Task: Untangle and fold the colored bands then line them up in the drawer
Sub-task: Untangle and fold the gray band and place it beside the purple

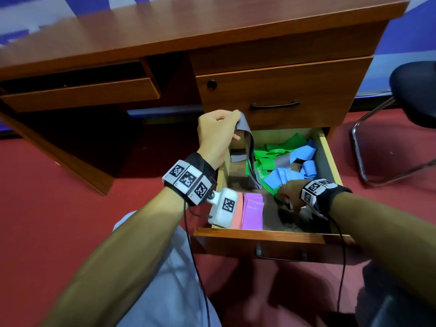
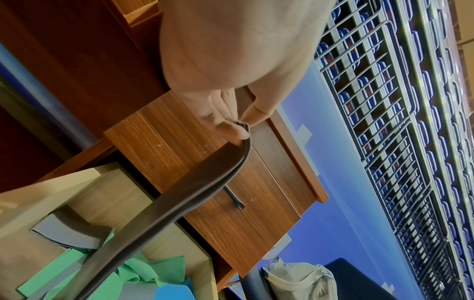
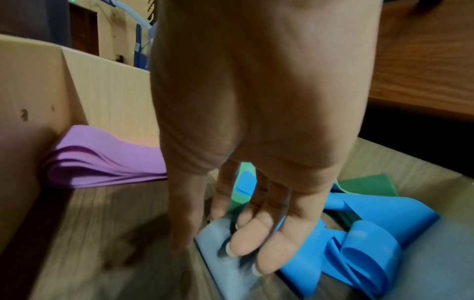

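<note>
The open drawer (image 1: 259,233) holds a tangle of green bands (image 1: 276,152) and blue bands (image 1: 283,175) at its back. Folded purple bands (image 1: 253,211) and a folded salmon band (image 1: 238,204) lie side by side at the front left. My left hand (image 1: 236,128) is raised over the drawer's back left and pinches one end of a grey band (image 1: 247,135), which hangs down into the tangle. My right hand (image 1: 286,197) reaches down into the drawer's middle. In the right wrist view its curled fingers (image 3: 241,249) and thumb grip the end of a grey-blue band (image 3: 231,274) beside blue loops (image 3: 372,253).
A shut upper drawer with a black handle (image 1: 274,105) sits directly above the open one. A black chair (image 1: 412,95) on a metal frame stands to the right. The desk's open shelf (image 1: 80,90) is at the left. Red carpet surrounds the desk.
</note>
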Demonstrator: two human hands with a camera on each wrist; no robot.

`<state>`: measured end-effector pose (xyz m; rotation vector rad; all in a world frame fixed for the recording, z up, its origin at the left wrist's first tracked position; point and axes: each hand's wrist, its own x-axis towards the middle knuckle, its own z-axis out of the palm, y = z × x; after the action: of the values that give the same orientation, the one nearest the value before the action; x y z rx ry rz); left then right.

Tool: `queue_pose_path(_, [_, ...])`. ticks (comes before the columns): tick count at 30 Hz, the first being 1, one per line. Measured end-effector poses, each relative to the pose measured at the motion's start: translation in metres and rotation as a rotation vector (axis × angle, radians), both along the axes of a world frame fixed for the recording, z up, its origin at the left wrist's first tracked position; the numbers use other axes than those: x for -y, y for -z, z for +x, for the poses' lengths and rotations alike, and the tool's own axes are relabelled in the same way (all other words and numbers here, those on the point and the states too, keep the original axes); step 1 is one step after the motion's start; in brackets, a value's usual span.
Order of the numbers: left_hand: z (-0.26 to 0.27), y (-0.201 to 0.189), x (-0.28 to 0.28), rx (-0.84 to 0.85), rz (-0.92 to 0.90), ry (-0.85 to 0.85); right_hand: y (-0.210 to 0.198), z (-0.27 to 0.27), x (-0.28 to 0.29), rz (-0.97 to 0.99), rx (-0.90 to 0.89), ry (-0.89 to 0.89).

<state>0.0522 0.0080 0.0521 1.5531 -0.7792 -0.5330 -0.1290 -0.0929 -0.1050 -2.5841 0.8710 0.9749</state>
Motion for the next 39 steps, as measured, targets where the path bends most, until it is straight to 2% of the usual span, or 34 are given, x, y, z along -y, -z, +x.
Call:
queue_pose_path(7, [-0.002,0.001,0.001,-0.001,0.016,-0.003,-0.005,-0.013,-0.004,-0.206,-0.015,0.003])
queue_pose_path(11, [-0.004,0.003,0.002,-0.005,0.029,-0.009,-0.019,-0.014,-0.006,-0.197,0.118,0.106])
queue_pose_path(13, [-0.002,0.005,0.004,-0.003,0.038,-0.006,-0.031,-0.009,-0.002,-0.039,0.307,0.295])
queue_pose_path(16, [0.000,0.008,0.006,0.000,0.050,0.018,-0.054,0.006,0.005,0.517,0.817,0.881])
queue_pose_path(17, [0.001,0.009,0.007,0.001,0.053,0.026,-0.065,0.008,0.007,0.659,0.954,1.002])
queue_pose_path(22, [0.000,0.012,0.011,0.018,0.084,0.060,-0.125,0.006,0.004,1.184,1.493,1.192])
queue_pose_path(24, [-0.001,0.013,0.011,0.025,0.092,0.071,-0.137,0.003,0.003,1.301,1.614,1.182])
queue_pose_path(25, [-0.002,0.013,0.012,0.026,0.093,0.074,-0.139,0.001,0.002,1.281,1.638,1.138])
queue_pose_path(30, [-0.009,0.011,0.013,0.022,0.094,0.105,-0.129,-0.002,0.001,0.877,1.654,0.897])
queue_pose_path(34, [-0.014,0.009,0.010,0.021,0.134,0.190,-0.130,-0.007,0.003,0.623,1.637,0.827])
queue_pose_path(36, [-0.017,0.007,0.008,0.010,0.147,0.233,-0.134,-0.010,0.006,0.644,1.619,0.811])
queue_pose_path(39, [-0.020,0.007,0.007,-0.007,0.166,0.272,-0.135,-0.016,0.006,0.787,1.564,0.776])
